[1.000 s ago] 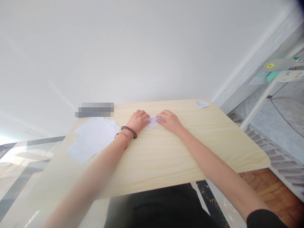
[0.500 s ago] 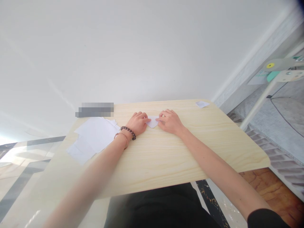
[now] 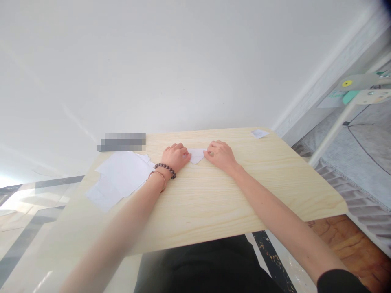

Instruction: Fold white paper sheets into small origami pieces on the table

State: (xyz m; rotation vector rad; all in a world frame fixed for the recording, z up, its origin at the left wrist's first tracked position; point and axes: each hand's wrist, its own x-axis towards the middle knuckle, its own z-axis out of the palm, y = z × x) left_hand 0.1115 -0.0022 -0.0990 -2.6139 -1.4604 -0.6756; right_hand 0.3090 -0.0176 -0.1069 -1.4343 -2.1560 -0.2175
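A small folded piece of white paper (image 3: 197, 155) lies on the wooden table between my hands, its lower edge tapering to a blunt point. My left hand (image 3: 176, 158) pinches the paper's left end between thumb and curled fingers. At the right end, my right hand (image 3: 221, 155) grips it the same way, thumb toward the middle. Part of each end is hidden under the fingers. A dark beaded bracelet (image 3: 165, 167) and a thin copper-coloured bangle circle my left wrist.
Loose white paper sheets (image 3: 122, 175) lie overlapped at the table's left. A small folded paper (image 3: 259, 134) sits near the far right corner. A pixelated grey patch covers the far left corner. The white wall (image 3: 183, 73) rises behind the table (image 3: 195, 211); a metal frame (image 3: 332, 134) stands at right.
Both thumbs have drawn outward from the paper's middle to its ends, so more of the paper shows between them. The loose sheets and the far folded paper stay put.
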